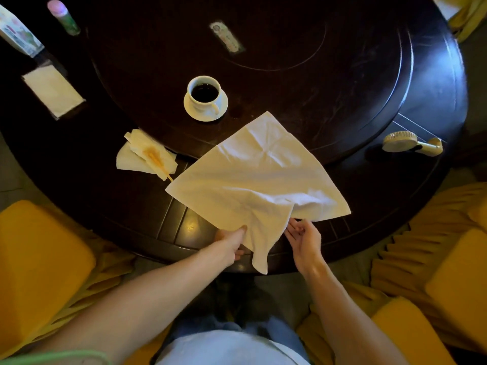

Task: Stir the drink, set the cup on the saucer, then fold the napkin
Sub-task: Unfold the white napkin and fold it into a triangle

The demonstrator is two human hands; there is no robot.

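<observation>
A white cup of dark drink stands on its white saucer near the middle of the dark round table. A large white cloth napkin lies spread over the table's near edge, creased, with its near corner hanging off. My left hand grips the napkin's near edge, thumb on top. My right hand is just right of the hanging corner, palm up and fingers apart, under the napkin's lifted right fold, holding nothing I can see.
A stained crumpled tissue with a yellow stick lies left of the napkin. A tissue stack, a bottle and a carton stand far left. A small hand fan lies right. Yellow chairs flank me.
</observation>
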